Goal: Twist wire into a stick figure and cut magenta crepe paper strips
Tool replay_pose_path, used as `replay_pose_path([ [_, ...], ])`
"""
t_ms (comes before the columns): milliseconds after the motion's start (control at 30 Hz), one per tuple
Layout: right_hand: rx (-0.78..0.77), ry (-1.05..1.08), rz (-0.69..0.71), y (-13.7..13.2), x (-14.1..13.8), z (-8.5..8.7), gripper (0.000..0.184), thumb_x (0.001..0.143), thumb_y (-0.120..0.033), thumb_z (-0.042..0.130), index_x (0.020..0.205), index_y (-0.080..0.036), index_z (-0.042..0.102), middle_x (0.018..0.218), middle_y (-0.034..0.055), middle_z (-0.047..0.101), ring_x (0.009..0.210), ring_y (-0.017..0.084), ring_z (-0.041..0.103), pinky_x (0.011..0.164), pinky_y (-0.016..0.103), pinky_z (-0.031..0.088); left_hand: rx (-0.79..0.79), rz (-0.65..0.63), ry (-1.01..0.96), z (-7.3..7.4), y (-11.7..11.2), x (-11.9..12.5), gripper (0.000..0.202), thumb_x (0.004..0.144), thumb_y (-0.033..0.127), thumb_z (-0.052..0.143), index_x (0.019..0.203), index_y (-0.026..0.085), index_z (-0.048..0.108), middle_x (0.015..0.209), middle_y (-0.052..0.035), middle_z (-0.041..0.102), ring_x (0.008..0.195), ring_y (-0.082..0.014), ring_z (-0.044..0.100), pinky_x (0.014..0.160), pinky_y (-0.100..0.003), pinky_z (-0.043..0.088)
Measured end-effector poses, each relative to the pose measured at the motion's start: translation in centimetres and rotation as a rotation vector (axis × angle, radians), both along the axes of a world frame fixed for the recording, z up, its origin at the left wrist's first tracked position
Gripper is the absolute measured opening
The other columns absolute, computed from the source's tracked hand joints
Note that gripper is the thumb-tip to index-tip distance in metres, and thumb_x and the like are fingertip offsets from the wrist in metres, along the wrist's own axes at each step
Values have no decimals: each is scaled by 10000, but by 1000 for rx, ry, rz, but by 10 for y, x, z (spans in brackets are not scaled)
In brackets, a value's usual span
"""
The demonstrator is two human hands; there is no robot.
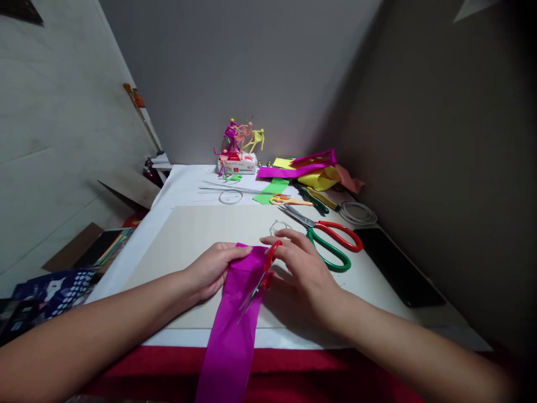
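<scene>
My left hand [217, 270] pinches the top left edge of a long magenta strip [235, 330], thumb on top. The strip, which looks like crepe paper or cloth, hangs down over the table's front edge. In my right hand [304, 268] is a small pair of red-handled scissors [272, 258], hooked on the fingers. Their blades point down toward me across the strip and stand slightly apart. The right fingertips are close to the strip's top right corner; whether they touch it I cannot tell. Just beyond lies a bent wire piece [280, 226].
Large red-and-green-handled scissors [331, 238] lie right of my hands, beside a black phone [398, 268]. Farther back are orange scissors [289, 200], pliers [315, 200], coiled wire [358, 213] and coloured strips [319, 176]. Small wire figures [243, 136] stand on a white box [237, 164].
</scene>
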State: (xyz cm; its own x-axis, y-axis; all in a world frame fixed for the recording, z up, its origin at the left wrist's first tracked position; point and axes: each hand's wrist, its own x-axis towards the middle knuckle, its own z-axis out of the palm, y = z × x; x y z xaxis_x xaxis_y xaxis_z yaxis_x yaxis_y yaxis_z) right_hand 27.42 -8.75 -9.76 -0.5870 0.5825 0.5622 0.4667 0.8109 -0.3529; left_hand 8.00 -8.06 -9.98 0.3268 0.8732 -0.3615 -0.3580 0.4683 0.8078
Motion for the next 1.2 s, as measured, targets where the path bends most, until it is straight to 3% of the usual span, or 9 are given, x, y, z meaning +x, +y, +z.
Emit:
replay_pose_path([
  [200,129,-84,102,1,-1,-3,230,856,-125,479,1084,-150,492,942,121,636,987,251,529,785,392,438,-11,-47,39,-2,2,-2,114,750,175,660,774,68,691,711,-91,697,621,-137,631,653,-248,494],
  [333,31,46,95,0,-3,-8,206,822,-92,487,1001,-193,499,837,67,620,798,196,558,712,347,438,25,-127,44,-3,0,-2,196,758,270,672,771,77,699,715,-91,704,629,-140,623,666,-255,471],
  [433,-293,274,-5,-2,-5,-6,245,772,-89,535,968,-226,479,846,30,613,783,170,586,718,314,453,41,-147,51,-5,0,-4,362,786,434,617,782,83,707,691,-87,699,622,-148,617,659,-266,462],
  [533,-807,607,-92,2,-6,1,298,733,-101,566,950,-237,414,772,-15,618,713,141,608,662,265,459,53,-187,25,-7,1,-6,491,769,533,585,1009,117,684,826,-108,717,718,-182,644,702,-291,464],
  [633,-1178,863,-133,11,-5,4,386,679,-132,634,954,-234,382,626,-69,579,542,101,553,525,198,397,70,-290,22,-6,1,-9,480,751,484,638,1046,106,673,858,-116,715,684,-153,636,653,-246,455],
  [700,-1283,952,-152,16,-4,3,436,641,-153,689,955,-221,395,593,-79,563,486,76,511,483,172,354,47,-342,43,-4,1,-10,353,737,360,696,963,89,701,806,-98,717,633,-119,620,622,-212,444],
  [800,-1362,1005,-155,17,-3,2,488,594,-188,757,937,-210,411,594,-74,571,490,72,517,508,180,397,12,-341,65,-2,0,-11,228,734,227,703,917,92,717,830,-97,726,665,-116,633,664,-209,455],
  [933,-1395,1017,-170,16,-5,3,520,576,-205,788,944,-221,420,590,-78,575,521,94,558,570,229,481,-19,-284,63,-3,0,-9,196,760,219,672,898,89,722,835,-109,732,678,-126,645,679,-221,469],
  [1200,-1374,930,-115,23,2,5,391,651,-258,750,897,-216,449,594,-66,570,517,96,555,577,258,501,-30,-219,33,-4,-1,-7,174,770,235,662,831,82,721,722,-99,721,603,-123,634,598,-210,476],
])
